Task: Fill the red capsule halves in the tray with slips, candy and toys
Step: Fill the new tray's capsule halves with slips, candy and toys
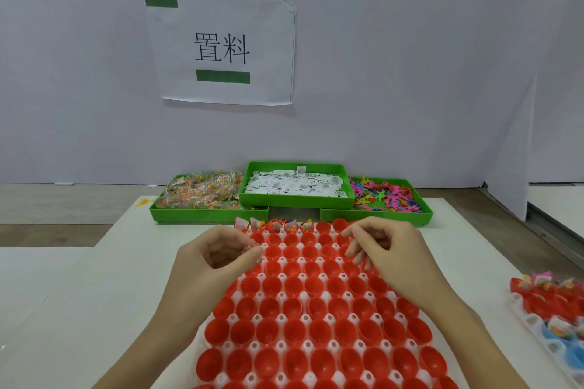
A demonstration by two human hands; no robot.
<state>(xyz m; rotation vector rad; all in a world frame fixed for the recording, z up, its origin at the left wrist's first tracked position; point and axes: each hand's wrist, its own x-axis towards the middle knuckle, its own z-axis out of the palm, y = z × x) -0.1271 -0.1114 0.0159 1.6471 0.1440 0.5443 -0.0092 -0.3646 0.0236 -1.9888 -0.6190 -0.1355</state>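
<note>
Head: left hand hides candy

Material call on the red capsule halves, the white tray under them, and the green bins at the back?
Red capsule halves: likely thin moulded plastic, smooth, slightly glossy; soft highlights inside the cups.
White tray: seemingly formed plastic, faintly translucent; rounded pegs with holes between cups.
Green bins: rigid plastic, matte to satin; straight walls, uniform colour.
</note>
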